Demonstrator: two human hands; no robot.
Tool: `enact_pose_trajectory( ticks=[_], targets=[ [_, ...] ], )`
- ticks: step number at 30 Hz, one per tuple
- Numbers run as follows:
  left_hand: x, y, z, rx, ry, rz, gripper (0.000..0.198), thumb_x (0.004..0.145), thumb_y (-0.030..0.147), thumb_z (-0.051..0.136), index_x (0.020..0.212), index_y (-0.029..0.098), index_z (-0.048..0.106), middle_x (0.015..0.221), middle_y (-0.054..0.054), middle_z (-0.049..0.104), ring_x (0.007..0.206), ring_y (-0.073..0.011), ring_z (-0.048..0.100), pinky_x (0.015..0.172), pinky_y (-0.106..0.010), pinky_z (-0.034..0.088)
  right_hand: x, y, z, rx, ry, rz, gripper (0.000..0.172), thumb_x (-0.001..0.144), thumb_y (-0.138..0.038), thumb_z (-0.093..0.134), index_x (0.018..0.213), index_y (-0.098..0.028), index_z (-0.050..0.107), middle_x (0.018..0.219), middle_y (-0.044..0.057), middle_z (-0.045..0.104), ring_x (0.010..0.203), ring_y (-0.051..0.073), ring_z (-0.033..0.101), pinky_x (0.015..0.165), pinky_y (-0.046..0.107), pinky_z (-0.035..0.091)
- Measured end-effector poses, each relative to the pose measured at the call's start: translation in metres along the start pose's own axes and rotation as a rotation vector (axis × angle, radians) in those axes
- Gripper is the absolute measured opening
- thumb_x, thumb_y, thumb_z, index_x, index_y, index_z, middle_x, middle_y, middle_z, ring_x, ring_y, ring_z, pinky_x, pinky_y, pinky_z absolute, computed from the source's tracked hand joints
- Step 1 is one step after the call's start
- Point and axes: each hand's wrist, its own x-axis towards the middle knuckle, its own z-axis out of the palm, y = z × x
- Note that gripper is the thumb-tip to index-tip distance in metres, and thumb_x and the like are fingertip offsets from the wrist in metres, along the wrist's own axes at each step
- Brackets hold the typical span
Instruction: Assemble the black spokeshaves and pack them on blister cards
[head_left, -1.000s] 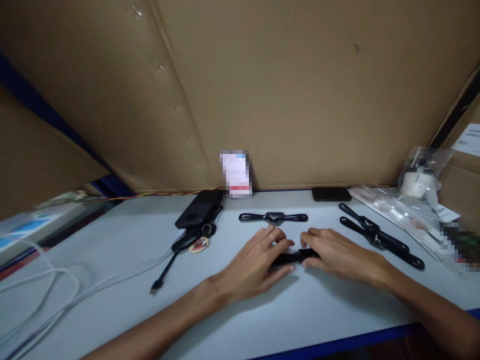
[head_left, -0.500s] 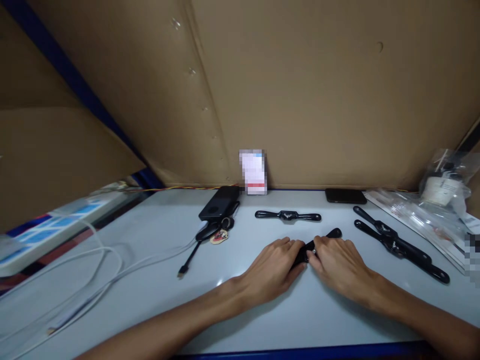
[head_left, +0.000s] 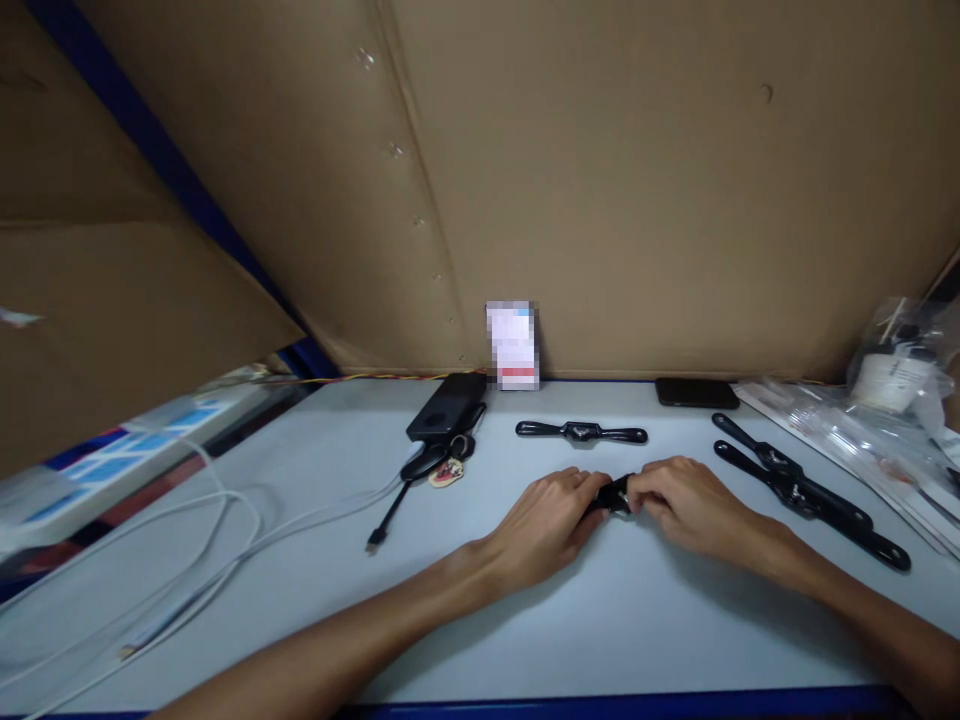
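A black watch with a strap (head_left: 616, 494) lies at the middle of the pale table, mostly covered by my fingers. My left hand (head_left: 547, 522) grips its left end with curled fingers. From the right, my right hand (head_left: 686, 503) pinches the other end. Only a short black piece shows between the two hands. Behind them a second black watch (head_left: 581, 432) lies flat and stretched out. Two more black watches (head_left: 806, 490) lie side by side to the right.
A dark power bank (head_left: 446, 406) with keys (head_left: 442, 465) and a black cable sits left of centre. White cables (head_left: 187, 560) trail over the left side. A dark phone (head_left: 696, 392) and clear plastic bags (head_left: 862, 425) lie at the back right. Cardboard walls (head_left: 600, 180) enclose the table.
The view has shifted, so everything sits further right. My hands have drawn closer together over the watch, and the strap end that stuck out at the right is now hidden.
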Motion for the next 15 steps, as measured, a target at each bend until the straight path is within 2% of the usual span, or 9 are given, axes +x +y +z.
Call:
enact_pose_trajectory(
  ticks=[3,5,7,10,12,15],
  targets=[
    [-0.0001,0.0000,0.0001,0.006,0.004,0.003,0.019,0.095,0.021,0.049,0.113,0.019,0.057,0.094,-0.007,0.067,0.085,-0.0241,0.064,0.073,-0.038,0.051,0.0016,0.0027,-0.0017,-0.036,0.054,0.051,0.028,0.079,0.000,0.048,0.082,-0.019,0.068,0.077,0.002,0.069,0.067,0.014,0.056,0.061,0.028,0.027],
    [-0.0003,0.0000,0.0004,0.006,0.007,0.009,0.019,0.096,0.021,0.049,0.112,0.019,0.057,0.093,-0.007,0.067,0.084,-0.0239,0.063,0.072,-0.037,0.050,0.0017,0.0029,-0.0011,0.009,0.023,-0.025,0.033,0.079,0.000,0.047,0.088,-0.021,0.070,0.079,0.001,0.069,0.070,0.014,0.057,0.062,0.027,0.029],
    [-0.0005,-0.0005,0.0008,0.005,0.006,0.009,0.021,0.096,0.021,0.049,0.115,0.019,0.056,0.094,-0.007,0.067,0.084,-0.0240,0.064,0.072,-0.037,0.050,0.0013,0.0029,0.0000,0.031,-0.016,-0.092,0.033,0.078,0.000,0.048,0.085,-0.022,0.071,0.077,0.000,0.069,0.070,0.014,0.057,0.063,0.027,0.030],
    [-0.0008,-0.0015,0.0011,0.009,-0.010,-0.011,0.023,0.095,0.021,0.049,0.118,0.020,0.055,0.093,-0.006,0.067,0.083,-0.0239,0.064,0.071,-0.037,0.050,0.0004,0.0029,0.0015,-0.076,0.021,-0.023,0.026,0.079,-0.002,0.049,0.078,-0.019,0.070,0.076,0.003,0.067,0.065,0.014,0.053,0.060,0.029,0.026],
    [-0.0010,-0.0020,0.0012,0.011,-0.011,-0.016,0.023,0.095,0.021,0.048,0.117,0.020,0.055,0.093,-0.006,0.066,0.083,-0.0239,0.064,0.070,-0.036,0.049,-0.0003,0.0023,0.0019,-0.115,0.059,0.000,0.028,0.080,-0.003,0.048,0.085,-0.018,0.071,0.080,0.004,0.068,0.065,0.014,0.053,0.060,0.029,0.026],
    [-0.0014,-0.0025,0.0013,0.008,0.006,-0.001,0.023,0.096,0.022,0.047,0.117,0.021,0.055,0.092,-0.006,0.066,0.083,-0.0242,0.064,0.071,-0.035,0.049,-0.0014,0.0003,0.0012,-0.062,0.019,-0.098,0.033,0.079,-0.002,0.048,0.091,-0.021,0.072,0.082,0.002,0.069,0.069,0.014,0.055,0.062,0.028,0.029]
  ],
)
